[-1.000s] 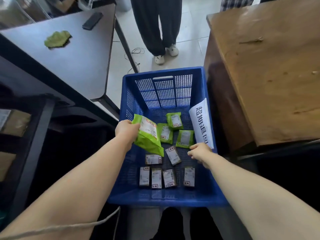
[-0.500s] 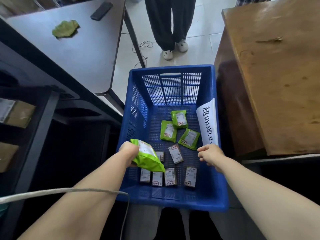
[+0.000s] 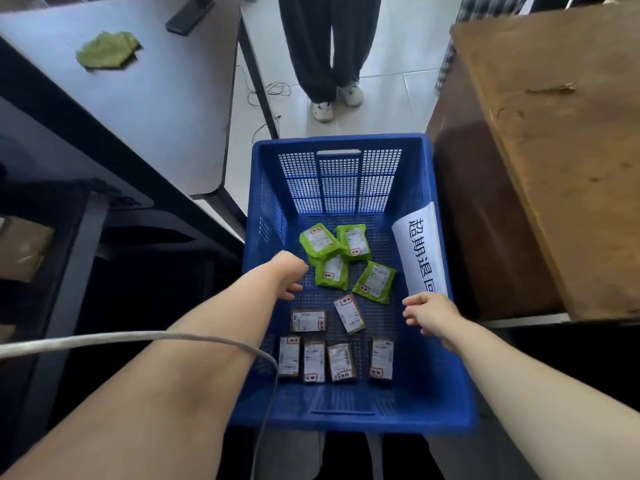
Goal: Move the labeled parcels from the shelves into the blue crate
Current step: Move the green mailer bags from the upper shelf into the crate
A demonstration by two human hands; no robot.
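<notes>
The blue crate [image 3: 346, 143] stands on the floor in front of me. On its bottom lie several green labeled pouches, one of them [image 3: 318, 240] resting on top of the others at the far left. Nearer to me lie several small brown labeled parcels [image 3: 313, 361] in a row. My left hand [image 3: 289, 273] hovers over the crate's left side, just left of the green pouches, fingers loose and holding nothing. My right hand [image 3: 427, 313] is at the crate's right wall, fingers curled, nothing in it.
A white paper sign [image 3: 420, 249] hangs on the crate's right wall. A wooden table [image 3: 561, 161] stands on the right, a grey table [image 3: 145, 98] with a phone and green cloth on the left. Dark shelves [image 3: 45, 244] hold brown parcels. A person stands beyond the crate.
My left hand let go of the green pouch it carried; the pouch now lies in the crate on the other green pouches. My right hand stayed at the crate's right side.
</notes>
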